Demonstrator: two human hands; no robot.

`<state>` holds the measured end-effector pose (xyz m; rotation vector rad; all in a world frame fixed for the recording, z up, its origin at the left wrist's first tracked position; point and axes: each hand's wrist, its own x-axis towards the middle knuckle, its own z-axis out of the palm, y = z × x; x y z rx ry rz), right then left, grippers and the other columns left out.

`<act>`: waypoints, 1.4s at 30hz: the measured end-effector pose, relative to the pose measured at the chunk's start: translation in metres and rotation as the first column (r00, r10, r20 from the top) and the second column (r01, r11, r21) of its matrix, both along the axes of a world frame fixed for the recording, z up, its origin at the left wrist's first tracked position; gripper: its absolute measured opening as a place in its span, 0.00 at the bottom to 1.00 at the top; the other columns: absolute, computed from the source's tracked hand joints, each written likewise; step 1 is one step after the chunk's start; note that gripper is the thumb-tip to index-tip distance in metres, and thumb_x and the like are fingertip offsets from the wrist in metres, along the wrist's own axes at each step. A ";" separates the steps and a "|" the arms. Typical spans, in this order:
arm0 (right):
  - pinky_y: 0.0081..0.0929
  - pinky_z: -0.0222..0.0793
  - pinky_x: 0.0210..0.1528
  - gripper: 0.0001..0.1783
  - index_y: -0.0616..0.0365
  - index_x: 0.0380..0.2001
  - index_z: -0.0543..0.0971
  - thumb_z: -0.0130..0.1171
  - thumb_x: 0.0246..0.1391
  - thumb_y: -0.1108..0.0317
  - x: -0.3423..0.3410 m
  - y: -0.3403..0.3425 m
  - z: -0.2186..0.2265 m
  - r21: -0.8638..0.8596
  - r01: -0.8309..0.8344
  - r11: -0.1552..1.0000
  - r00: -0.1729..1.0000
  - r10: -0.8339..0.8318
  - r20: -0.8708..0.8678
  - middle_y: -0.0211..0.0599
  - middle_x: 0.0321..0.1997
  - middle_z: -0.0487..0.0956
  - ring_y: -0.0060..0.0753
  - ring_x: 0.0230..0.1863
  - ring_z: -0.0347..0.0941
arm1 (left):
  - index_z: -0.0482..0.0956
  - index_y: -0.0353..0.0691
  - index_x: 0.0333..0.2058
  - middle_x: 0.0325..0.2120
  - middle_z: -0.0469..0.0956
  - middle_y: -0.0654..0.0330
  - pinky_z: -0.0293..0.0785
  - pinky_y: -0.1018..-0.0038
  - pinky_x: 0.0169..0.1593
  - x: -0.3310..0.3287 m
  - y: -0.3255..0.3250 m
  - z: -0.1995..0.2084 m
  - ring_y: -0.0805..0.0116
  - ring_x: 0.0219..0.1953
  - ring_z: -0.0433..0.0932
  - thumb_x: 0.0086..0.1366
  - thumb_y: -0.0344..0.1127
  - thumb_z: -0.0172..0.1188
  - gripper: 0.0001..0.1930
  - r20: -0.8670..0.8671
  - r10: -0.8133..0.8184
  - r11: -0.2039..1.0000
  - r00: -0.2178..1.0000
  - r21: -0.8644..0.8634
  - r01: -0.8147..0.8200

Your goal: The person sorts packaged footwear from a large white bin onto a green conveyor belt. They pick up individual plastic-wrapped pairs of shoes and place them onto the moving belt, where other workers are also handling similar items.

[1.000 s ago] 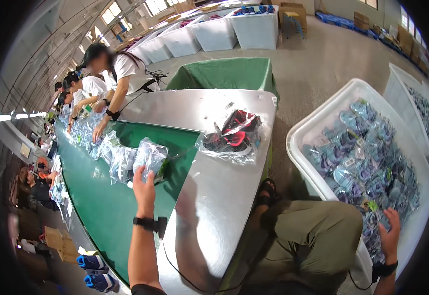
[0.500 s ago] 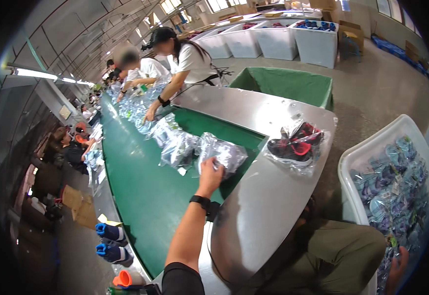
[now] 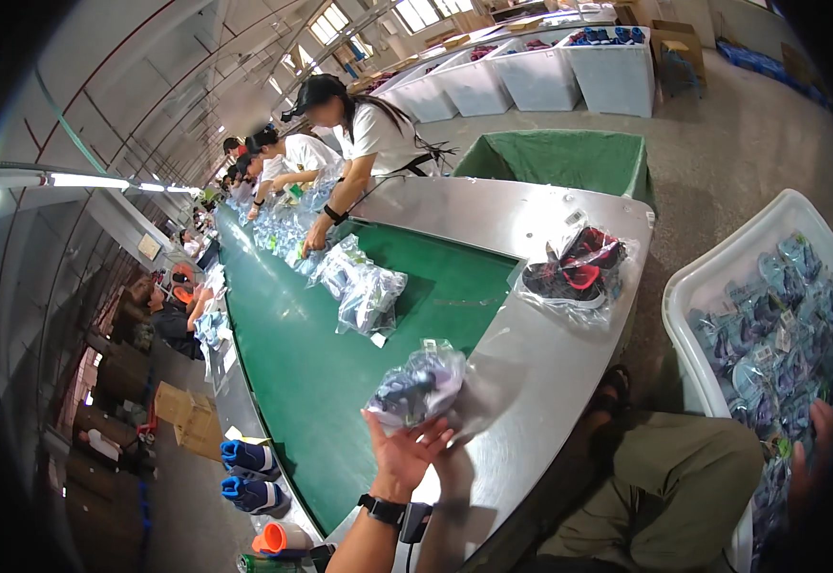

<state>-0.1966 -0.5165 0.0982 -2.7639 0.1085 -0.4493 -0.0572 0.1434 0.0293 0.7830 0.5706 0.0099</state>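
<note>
My left hand (image 3: 407, 456) is palm up over the near end of the green conveyor belt (image 3: 316, 420), its thumb and fingers around the lower side of a clear-bagged pair of blue-grey shoes (image 3: 420, 384). The bag is held up off the belt. At the right edge, my right hand (image 3: 814, 449) is dim and partly lost in the dark rim; its fingers look apart, with nothing seen in them. It hangs over a white bin (image 3: 688, 368) full of bagged light-blue shoes (image 3: 769, 334). Further up the belt lies another bagged pair (image 3: 370, 294).
A bagged black-and-red pair (image 3: 579, 272) sits on the metal table edge (image 3: 531, 382). Blue shoes (image 3: 247, 458) and an orange cup (image 3: 281, 537) stand left of the belt. A co-worker (image 3: 369, 134) reaches over more bags. A green bin (image 3: 550, 158) stands behind the table.
My left hand has lifted the bagged shoes off the belt and drawn them nearer, turning palm up. My right hand has risen slightly over the white bin. The view has shifted a little.
</note>
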 end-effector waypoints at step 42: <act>0.57 0.64 0.66 0.34 0.61 0.55 0.73 0.67 0.40 0.68 0.031 -0.001 0.014 -0.146 0.019 0.989 0.966 0.019 0.256 0.44 0.50 0.74 0.49 0.59 0.73 | 0.67 0.39 0.70 0.48 0.83 0.56 0.76 0.56 0.64 -0.007 -0.271 0.054 0.58 0.52 0.81 0.80 0.41 0.54 0.25 0.107 -0.796 0.603 0.596 0.220 0.767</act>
